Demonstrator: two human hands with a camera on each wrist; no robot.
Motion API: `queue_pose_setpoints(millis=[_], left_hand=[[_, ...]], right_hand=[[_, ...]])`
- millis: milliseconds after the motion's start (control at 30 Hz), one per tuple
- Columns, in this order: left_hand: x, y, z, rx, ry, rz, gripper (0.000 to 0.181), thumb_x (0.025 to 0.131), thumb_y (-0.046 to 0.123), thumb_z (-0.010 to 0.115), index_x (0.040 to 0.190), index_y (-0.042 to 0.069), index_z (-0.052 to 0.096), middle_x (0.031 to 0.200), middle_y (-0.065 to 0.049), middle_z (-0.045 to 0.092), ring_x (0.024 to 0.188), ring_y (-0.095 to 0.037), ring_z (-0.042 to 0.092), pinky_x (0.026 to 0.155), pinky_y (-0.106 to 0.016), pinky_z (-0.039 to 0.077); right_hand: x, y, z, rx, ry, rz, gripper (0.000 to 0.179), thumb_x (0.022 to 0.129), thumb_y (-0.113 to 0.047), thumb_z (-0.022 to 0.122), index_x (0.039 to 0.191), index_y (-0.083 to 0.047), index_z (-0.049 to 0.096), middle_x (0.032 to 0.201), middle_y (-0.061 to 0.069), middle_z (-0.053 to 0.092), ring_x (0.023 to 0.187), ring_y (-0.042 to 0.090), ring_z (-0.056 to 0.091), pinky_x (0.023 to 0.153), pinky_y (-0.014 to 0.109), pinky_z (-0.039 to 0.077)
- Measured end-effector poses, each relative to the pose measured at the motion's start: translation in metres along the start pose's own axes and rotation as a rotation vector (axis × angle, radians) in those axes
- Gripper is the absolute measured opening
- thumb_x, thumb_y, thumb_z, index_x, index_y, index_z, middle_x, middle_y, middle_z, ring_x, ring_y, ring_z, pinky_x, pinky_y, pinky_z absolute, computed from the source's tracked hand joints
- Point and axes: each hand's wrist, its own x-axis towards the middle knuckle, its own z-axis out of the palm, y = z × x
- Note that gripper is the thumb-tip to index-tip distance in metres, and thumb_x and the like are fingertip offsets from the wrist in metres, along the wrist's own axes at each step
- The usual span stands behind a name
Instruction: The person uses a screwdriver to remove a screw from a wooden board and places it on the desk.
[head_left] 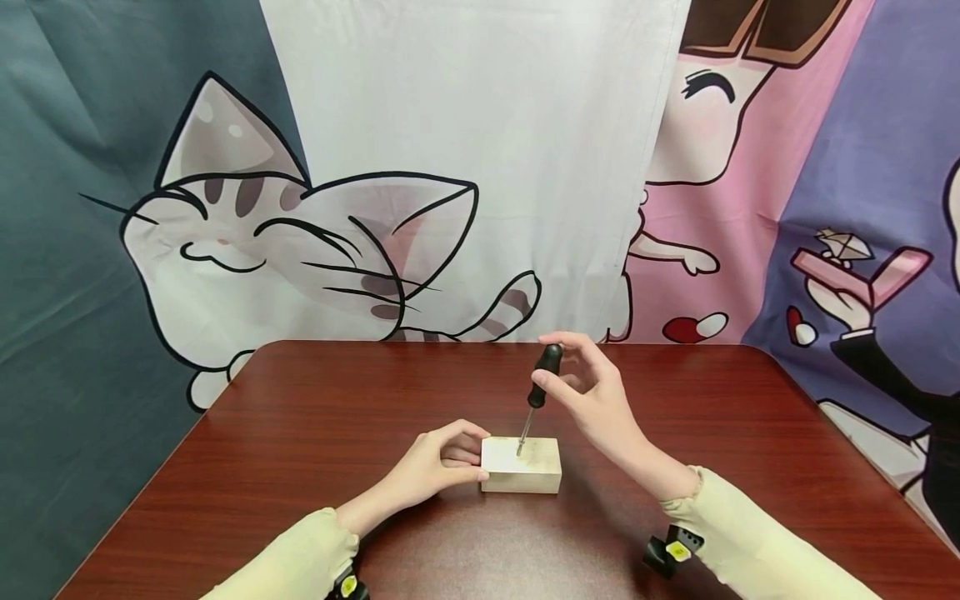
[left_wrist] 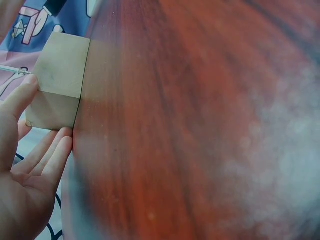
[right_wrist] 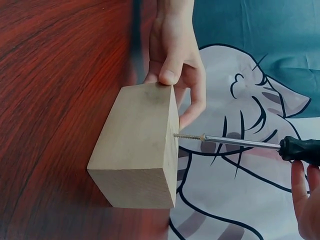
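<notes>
A pale wooden block [head_left: 521, 481] lies on the table, and my left hand [head_left: 442, 462] grips its left end between thumb and fingers. Above the block, my right hand [head_left: 592, 392] holds the black handle of a screwdriver [head_left: 547, 362] with thumb and fingers. Its metal shaft leans slightly and points down at the block's top. In the right wrist view, the tip of the screwdriver [right_wrist: 240, 142] meets the head of a brass-coloured screw [right_wrist: 189, 136], whose point is at the block's top face. Part of the right hand lies outside that view.
The reddish-brown wooden table [head_left: 337, 400] has rounded far corners. Behind it hangs a cloth backdrop [head_left: 465, 100] with a cartoon cat and figures. Both wrists carry small black cameras below pale yellow sleeves [head_left: 757, 525].
</notes>
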Motion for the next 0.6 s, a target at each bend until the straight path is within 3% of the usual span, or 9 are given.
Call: queue_pose_setpoints(millis=[133,267,367,500,600], left_hand=[[0.0001,0.0003,-0.0002,0.004,0.000,-0.004,0.046,0.081,0.023,0.082,0.122,0.020,0.062,0.111,-0.010,0.070,0.098,-0.015,0.072,0.088,-0.023,0.060],[0.0004,0.0009,-0.0007,0.016,0.002,-0.012,0.046,0.081,0.023,0.083,0.122,0.020,0.062,0.111,-0.009,0.070,0.097,-0.013,0.072,0.087,-0.022,0.060],[0.0006,0.0009,-0.0009,0.024,-0.001,-0.011,0.045,0.082,0.023,0.082,0.122,0.019,0.062,0.112,-0.011,0.070,0.097,-0.013,0.072,0.088,-0.023,0.060],[0.0002,0.0010,-0.0010,0.024,-0.006,0.002,0.045,0.083,0.023,0.081,0.122,0.016,0.062,0.113,-0.014,0.070,0.098,-0.015,0.072,0.088,-0.024,0.060],[0.0000,0.0013,-0.0006,0.023,-0.006,0.006,0.045,0.083,0.023,0.081,0.123,0.015,0.061,0.113,-0.014,0.070,0.098,-0.015,0.072,0.088,-0.024,0.060]], right_hand=[[0.0003,-0.0005,-0.0004,-0.012,0.011,0.003,0.041,0.091,-0.006,0.070,0.130,-0.011,0.059,0.098,0.001,0.064,0.081,0.014,0.067,0.068,0.026,0.059],[0.0000,-0.0009,-0.0016,-0.023,0.006,0.002,0.046,0.093,-0.007,0.067,0.137,-0.018,0.057,0.108,-0.002,0.069,0.098,0.010,0.069,0.088,0.020,0.058],[0.0001,-0.0002,-0.0019,-0.020,-0.005,-0.011,0.049,0.096,-0.005,0.063,0.140,-0.021,0.053,0.114,-0.003,0.069,0.107,0.010,0.069,0.095,0.020,0.055],[0.0007,0.0013,-0.0010,0.006,-0.011,-0.029,0.044,0.097,0.002,0.055,0.138,-0.016,0.052,0.114,-0.002,0.069,0.105,0.015,0.070,0.088,0.022,0.058],[0.0002,0.0012,0.0003,0.008,0.010,-0.027,0.039,0.096,0.000,0.060,0.131,-0.014,0.056,0.113,0.001,0.069,0.101,0.019,0.070,0.081,0.022,0.059]])
